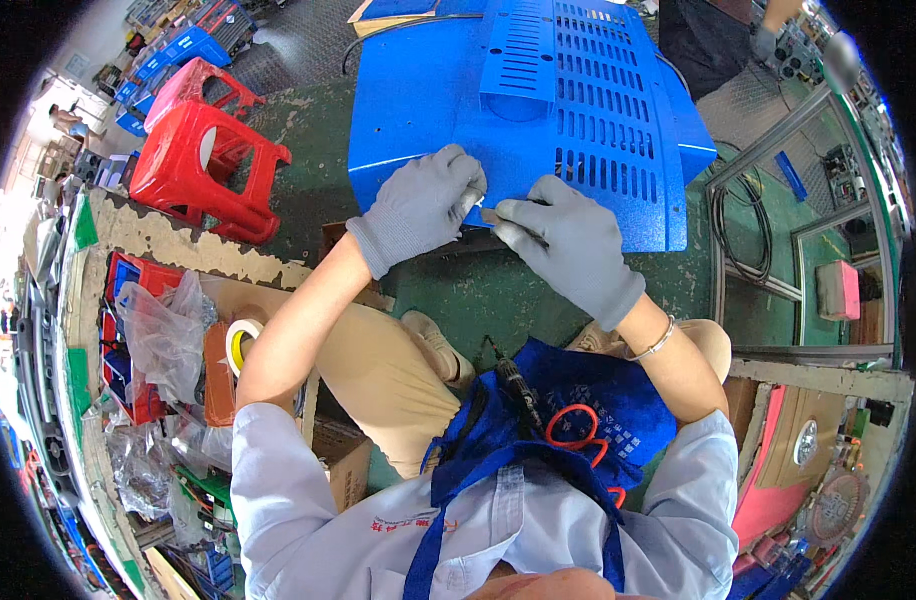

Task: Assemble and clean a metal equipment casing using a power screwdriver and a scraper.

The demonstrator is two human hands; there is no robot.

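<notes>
A blue sheet-metal cover point(418, 110) with rows of slots lies in front of me. At its near edge, my left hand point(423, 205) in a grey glove has its fingers pinched together; a small shiny bit shows at the fingertips, too small to name. Close beside it my gloved right hand point(573, 240) grips a small flat brownish piece point(490, 216) between thumb and fingers, its far end by the cover's edge. What kind of piece it is, I cannot tell. A dark, pen-shaped tool point(518, 392) lies over the blue apron point(618, 400) on my lap, near a red coiled cord point(575, 425).
Red plastic stools point(193, 170) stand to the left. A worn bench point(193, 245) at my left carries plastic bags and a tape roll point(242, 345). Right of me are a metal frame point(778, 290) with a black cable point(743, 230) and a shelf. Another person point(708, 45) is at the far right.
</notes>
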